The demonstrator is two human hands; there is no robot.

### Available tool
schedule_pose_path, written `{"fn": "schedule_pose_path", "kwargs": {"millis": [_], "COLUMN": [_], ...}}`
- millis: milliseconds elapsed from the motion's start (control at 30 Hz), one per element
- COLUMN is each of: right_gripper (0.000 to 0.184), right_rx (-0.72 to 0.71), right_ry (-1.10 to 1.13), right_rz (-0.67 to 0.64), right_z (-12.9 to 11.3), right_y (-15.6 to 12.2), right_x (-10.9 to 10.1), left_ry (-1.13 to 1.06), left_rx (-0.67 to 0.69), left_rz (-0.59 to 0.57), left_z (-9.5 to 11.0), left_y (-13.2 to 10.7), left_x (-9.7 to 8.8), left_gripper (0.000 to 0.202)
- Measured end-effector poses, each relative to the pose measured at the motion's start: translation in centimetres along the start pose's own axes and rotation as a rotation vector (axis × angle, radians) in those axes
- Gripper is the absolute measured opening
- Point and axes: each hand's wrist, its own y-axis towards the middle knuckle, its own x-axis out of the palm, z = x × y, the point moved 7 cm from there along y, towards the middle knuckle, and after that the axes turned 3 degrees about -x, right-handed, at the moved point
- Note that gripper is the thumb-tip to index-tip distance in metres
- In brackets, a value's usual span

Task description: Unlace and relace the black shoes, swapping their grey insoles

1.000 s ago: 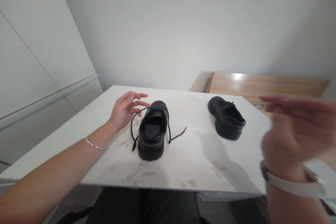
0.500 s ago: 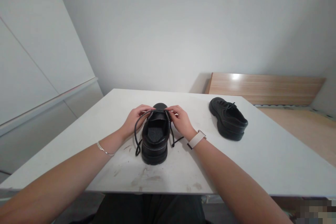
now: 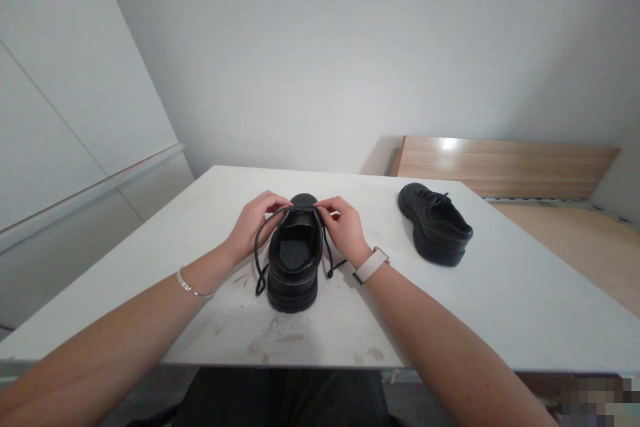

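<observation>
Both left hand point(image 3: 256, 223) and right hand point(image 3: 345, 227) pinch the lace point(image 3: 303, 207) of one shoe point(image 3: 295, 253), heel toward the table's point(image 3: 480, 320) front edge; another shoe point(image 3: 435, 230) stands near its far right corner.

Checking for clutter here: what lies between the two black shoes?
The head view shows the right hand, its pale wristband, part of a lace, then white tabletop.

No readable text or labels
</observation>
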Motion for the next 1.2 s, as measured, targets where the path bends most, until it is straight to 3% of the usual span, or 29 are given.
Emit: {"fn": "schedule_pose_path", "kwargs": {"millis": [133, 200, 367, 433, 633, 800, 933, 1100, 1200], "right_gripper": [0.014, 0.013, 0.013, 0.012, 0.013, 0.019, 0.029, 0.038, 0.042], "right_rx": [-0.072, -0.076, -0.099, -0.120, -0.152, -0.118, 0.014, 0.199, 0.225], "right_ry": [-0.013, 0.004, 0.073, 0.096, 0.040, -0.009, -0.137, -0.112, -0.011], "right_rz": [0.069, 0.080, 0.050, 0.038, 0.052, 0.009, -0.106, -0.392, -0.483], "right_z": [-1.0, -1.4, -2.8, -3.4, -4.4, -3.9, -1.0, 2.1, 1.7], "right_y": [0.3, 0.5, 0.8, 0.8, 0.8, 1.3, 1.5, 0.9, 0.6], "right_x": [-0.1, -0.1, 0.5, 0.6, 0.3, -1.2, -3.1, -3.3, -2.8], "left_ry": [-0.016, -0.052, 0.006, 0.022, -0.096, -0.110, 0.157, 0.369, 0.365], "left_rx": [-0.058, -0.076, -0.024, -0.022, -0.065, -0.054, 0.005, 0.018, 0.003], "left_rz": [0.155, 0.168, -0.097, -0.131, -0.014, 0.079, 0.057, -0.243, -0.255], "left_z": [0.0, 0.1, 0.7, 0.8, 1.4, 1.9, 1.1, -0.8, -0.9], "left_y": [0.5, 0.7, 0.9, 0.9, 0.9, 1.1, 1.2, 1.1, 1.1], "left_x": [-1.5, -1.8, 0.2, 0.7, 0.4, -1.7, -3.5, -2.1, -2.0], "left_gripper": [0.020, 0.019, 0.029, 0.029, 0.026, 0.027, 0.026, 0.028, 0.030]}}
